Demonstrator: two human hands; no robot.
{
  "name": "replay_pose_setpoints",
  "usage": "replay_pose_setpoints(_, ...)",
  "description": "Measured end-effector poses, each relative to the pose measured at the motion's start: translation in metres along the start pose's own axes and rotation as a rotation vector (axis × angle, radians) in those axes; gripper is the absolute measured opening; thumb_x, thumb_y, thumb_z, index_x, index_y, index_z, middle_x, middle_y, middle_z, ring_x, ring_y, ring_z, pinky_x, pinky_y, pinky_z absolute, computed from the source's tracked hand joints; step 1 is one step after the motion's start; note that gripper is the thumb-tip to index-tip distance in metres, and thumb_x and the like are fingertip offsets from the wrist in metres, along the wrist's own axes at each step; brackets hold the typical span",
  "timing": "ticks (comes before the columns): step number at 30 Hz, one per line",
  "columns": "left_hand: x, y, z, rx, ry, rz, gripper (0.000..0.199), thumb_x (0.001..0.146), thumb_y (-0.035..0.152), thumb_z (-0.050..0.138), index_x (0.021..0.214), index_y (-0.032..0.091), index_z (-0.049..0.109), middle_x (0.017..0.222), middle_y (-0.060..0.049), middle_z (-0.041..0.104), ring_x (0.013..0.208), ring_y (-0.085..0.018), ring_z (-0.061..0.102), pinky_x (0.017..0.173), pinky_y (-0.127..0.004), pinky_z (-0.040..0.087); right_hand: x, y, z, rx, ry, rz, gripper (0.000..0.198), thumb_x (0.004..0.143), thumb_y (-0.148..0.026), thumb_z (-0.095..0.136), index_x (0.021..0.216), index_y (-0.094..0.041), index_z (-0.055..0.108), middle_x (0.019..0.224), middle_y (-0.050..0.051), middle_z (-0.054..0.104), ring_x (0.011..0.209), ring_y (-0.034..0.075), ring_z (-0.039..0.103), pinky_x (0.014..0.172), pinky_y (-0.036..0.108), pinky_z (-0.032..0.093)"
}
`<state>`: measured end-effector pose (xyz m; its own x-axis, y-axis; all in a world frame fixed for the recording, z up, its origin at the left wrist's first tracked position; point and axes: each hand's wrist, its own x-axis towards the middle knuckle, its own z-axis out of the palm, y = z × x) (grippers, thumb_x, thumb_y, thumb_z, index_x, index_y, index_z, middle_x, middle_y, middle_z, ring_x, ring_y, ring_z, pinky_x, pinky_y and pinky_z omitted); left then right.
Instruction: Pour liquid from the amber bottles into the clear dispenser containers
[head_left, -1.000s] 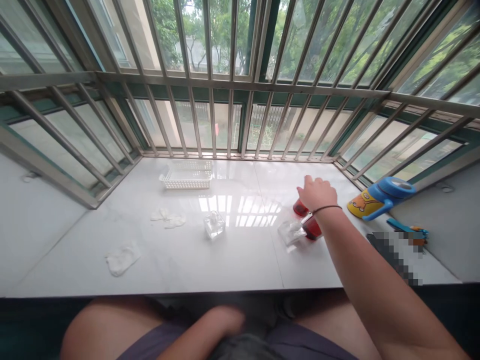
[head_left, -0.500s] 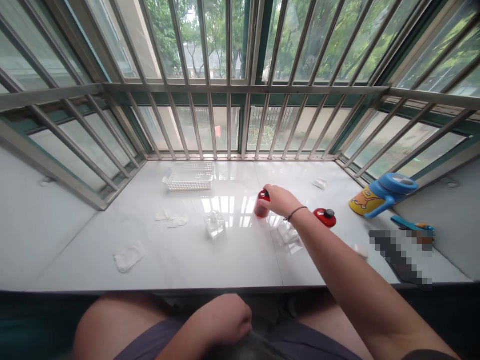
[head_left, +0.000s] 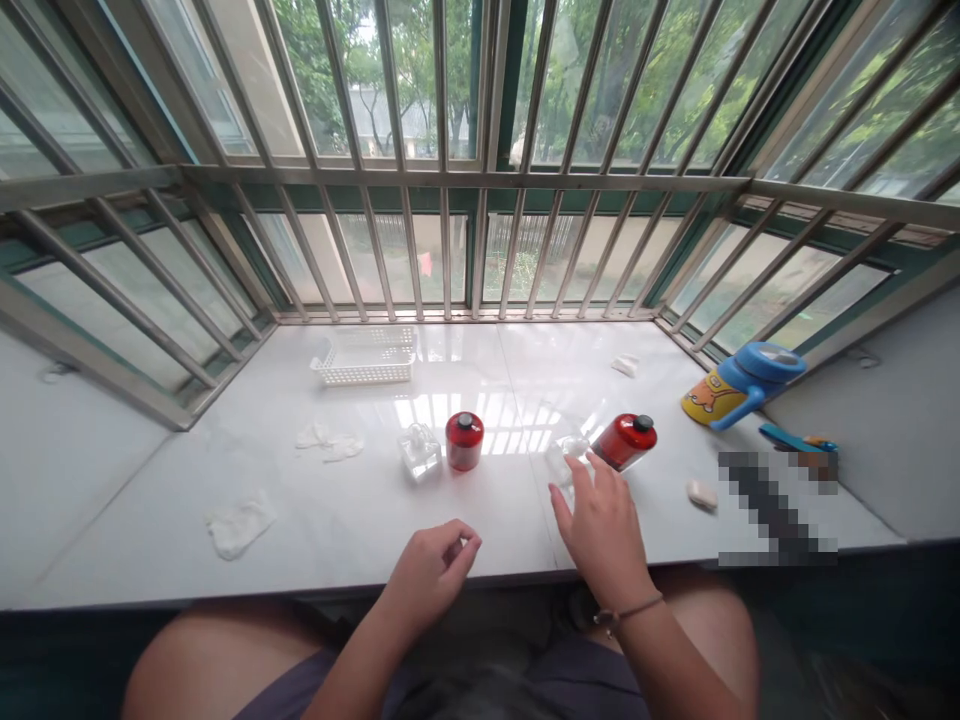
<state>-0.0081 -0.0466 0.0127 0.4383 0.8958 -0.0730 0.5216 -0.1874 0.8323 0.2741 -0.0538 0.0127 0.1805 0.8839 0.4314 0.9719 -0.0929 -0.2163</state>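
My right hand (head_left: pixel 602 520) is over the right half of the white tabletop, fingers apart and holding nothing visible. Its fingertips are close to a clear glass-like object (head_left: pixel 571 452), which they partly cover; I cannot tell whether they touch it. Just beyond is a dark red bottle with a black cap (head_left: pixel 624 441). Above the table's front edge, my left hand (head_left: pixel 433 572) is loosely curled with nothing visible inside. A second red bottle with a dark cap (head_left: pixel 465 441) stands upright beside a clear square glass bottle (head_left: pixel 419 451).
A white perforated basket (head_left: pixel 365 372) stands at the back left. Crumpled white tissues (head_left: pixel 240 525) lie on the left. A blue and yellow mug (head_left: pixel 742 385), a pale lump (head_left: pixel 702 495) and a blue tool (head_left: pixel 795 440) are on the right. Metal bars (head_left: pixel 465 181) line the window.
My right hand has let go of the red bottle, now beside the square glass bottle, and moved back toward the right. My left hand has risen from my lap to the table edge.
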Motion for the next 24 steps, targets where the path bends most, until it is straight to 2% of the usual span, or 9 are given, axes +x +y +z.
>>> replay_pose_setpoints(2, -0.003, 0.001, 0.010, -0.030, -0.029, 0.009, 0.034, 0.106, 0.045, 0.055, 0.096, 0.021, 0.077, 0.067, 0.001, 0.065, 0.062, -0.015, 0.057, 0.065, -0.028, 0.042, -0.010, 0.015, 0.015, -0.011, -0.036, 0.001, 0.047, 0.105, -0.039, 0.053, 0.146, -0.017, 0.059, 0.149, 0.025, 0.057, 0.138, 0.043, 0.055, 0.116, 0.060, 0.049)
replay_pose_setpoints(4, -0.005, 0.005, 0.018, -0.030, -0.079, 0.041, 0.031, 0.104, 0.042, 0.058, 0.097, 0.021, 0.079, 0.068, 0.000, 0.068, 0.062, -0.015, 0.058, 0.065, -0.027, 0.042, -0.005, 0.022, 0.029, 0.002, -0.064, -0.002, 0.051, 0.105, -0.036, 0.050, 0.152, -0.018, 0.054, 0.153, 0.024, 0.054, 0.140, 0.041, 0.055, 0.117, 0.057, 0.050)
replay_pose_setpoints(9, -0.004, 0.014, 0.026, -0.007, -0.151, 0.074, 0.030, 0.102, 0.040, 0.059, 0.100, 0.021, 0.082, 0.067, 0.000, 0.069, 0.061, -0.014, 0.058, 0.065, -0.026, 0.043, 0.052, 0.011, 0.051, 0.101, -0.187, -0.050, 0.061, 0.104, -0.032, 0.050, 0.163, -0.020, 0.042, 0.167, 0.024, 0.043, 0.150, 0.039, 0.050, 0.121, 0.055, 0.046)
replay_pose_setpoints(13, -0.003, 0.011, 0.024, 0.059, -0.115, 0.084, 0.031, 0.101, 0.041, 0.058, 0.099, 0.022, 0.082, 0.065, -0.001, 0.068, 0.060, -0.015, 0.059, 0.063, -0.027, 0.043, 0.089, -0.003, 0.047, 0.158, -0.185, -0.150, 0.063, 0.101, -0.033, 0.057, 0.162, -0.020, 0.045, 0.168, 0.019, 0.046, 0.151, 0.033, 0.050, 0.121, 0.048, 0.048)
replay_pose_setpoints(16, -0.002, -0.002, 0.016, 0.101, 0.021, 0.073, 0.032, 0.103, 0.042, 0.056, 0.094, 0.022, 0.080, 0.061, 0.001, 0.062, 0.057, -0.015, 0.056, 0.063, -0.027, 0.042, 0.080, -0.005, 0.024, 0.173, -0.074, -0.140, 0.052, 0.108, -0.035, 0.047, 0.159, -0.024, 0.048, 0.167, 0.016, 0.045, 0.158, 0.031, 0.039, 0.128, 0.053, 0.038)
replay_pose_setpoints(18, 0.001, -0.013, 0.006, 0.111, 0.179, 0.058, 0.036, 0.104, 0.044, 0.054, 0.089, 0.022, 0.077, 0.057, 0.003, 0.056, 0.054, -0.014, 0.053, 0.061, -0.026, 0.042, 0.063, 0.004, 0.008, 0.152, 0.049, -0.055, 0.048, 0.109, -0.035, 0.045, 0.155, -0.023, 0.051, 0.171, 0.018, 0.035, 0.162, 0.036, 0.029, 0.129, 0.062, 0.031)
replay_pose_setpoints(19, 0.003, -0.018, 0.000, 0.118, 0.272, 0.056, 0.036, 0.105, 0.045, 0.054, 0.087, 0.022, 0.076, 0.057, 0.004, 0.053, 0.054, -0.013, 0.052, 0.061, -0.026, 0.042, 0.053, 0.011, 0.003, 0.121, 0.151, 0.014, 0.046, 0.108, -0.036, 0.049, 0.152, -0.024, 0.054, 0.172, 0.019, 0.031, 0.162, 0.039, 0.030, 0.128, 0.064, 0.031)
replay_pose_setpoints(21, 0.008, -0.028, -0.013, 0.141, 0.472, 0.062, 0.033, 0.104, 0.047, 0.057, 0.090, 0.022, 0.075, 0.060, 0.004, 0.052, 0.055, -0.013, 0.052, 0.061, -0.025, 0.044, 0.037, 0.028, 0.000, 0.066, 0.283, 0.139, 0.046, 0.106, -0.038, 0.055, 0.149, -0.023, 0.057, 0.174, 0.021, 0.022, 0.161, 0.043, 0.029, 0.126, 0.065, 0.033)
replay_pose_setpoints(24, 0.018, -0.038, -0.032, 0.198, 0.723, 0.079, 0.026, 0.101, 0.046, 0.064, 0.104, 0.022, 0.074, 0.072, 0.003, 0.058, 0.062, -0.015, 0.056, 0.064, -0.026, 0.049, 0.026, 0.054, 0.013, 0.068, 0.269, 0.192, 0.051, 0.105, -0.044, 0.057, 0.151, -0.023, 0.057, 0.176, 0.022, 0.013, 0.162, 0.047, 0.027, 0.123, 0.065, 0.038)
